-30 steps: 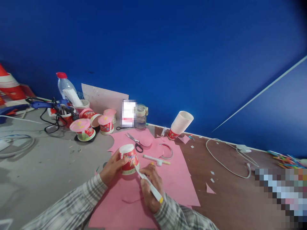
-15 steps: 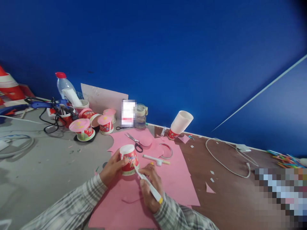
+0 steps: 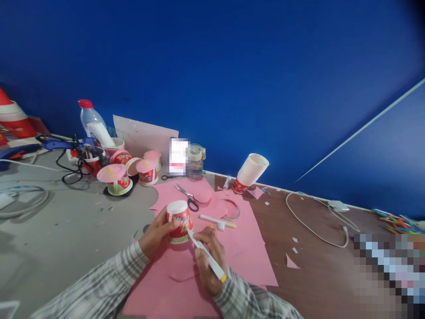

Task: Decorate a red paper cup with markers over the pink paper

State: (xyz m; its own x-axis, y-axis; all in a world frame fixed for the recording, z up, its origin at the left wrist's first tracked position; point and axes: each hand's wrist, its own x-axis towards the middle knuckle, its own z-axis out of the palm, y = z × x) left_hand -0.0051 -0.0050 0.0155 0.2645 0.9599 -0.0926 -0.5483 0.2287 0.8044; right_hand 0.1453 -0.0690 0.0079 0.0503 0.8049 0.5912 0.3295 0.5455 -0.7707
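Upside down over the pink paper (image 3: 239, 261), a red printed paper cup (image 3: 180, 223) is gripped at its left side by my left hand (image 3: 157, 232). My right hand (image 3: 210, 257) is closed around a white marker with a yellow end (image 3: 212, 262), and a small yellow piece shows by its fingers. The marker's tip is at the cup's lower right side; whether it touches cannot be made out. Beyond the cup lie scissors (image 3: 191, 203), a pink paper circle (image 3: 202, 196), a capped marker with a green end (image 3: 217, 220) and a roll of tape (image 3: 234, 209).
Decorated cups with pink paper tops (image 3: 114, 180) stand at the left back, near a red-capped bottle (image 3: 92, 117) and a blue glue gun (image 3: 66, 144). A leaning stack of paper cups (image 3: 251, 172), a glass jar (image 3: 196, 161) and a white cable (image 3: 312, 235) are along the wall.
The whole view has shifted very slightly. Both hands keep their hold on the cup and the marker, with hardly any visible movement.
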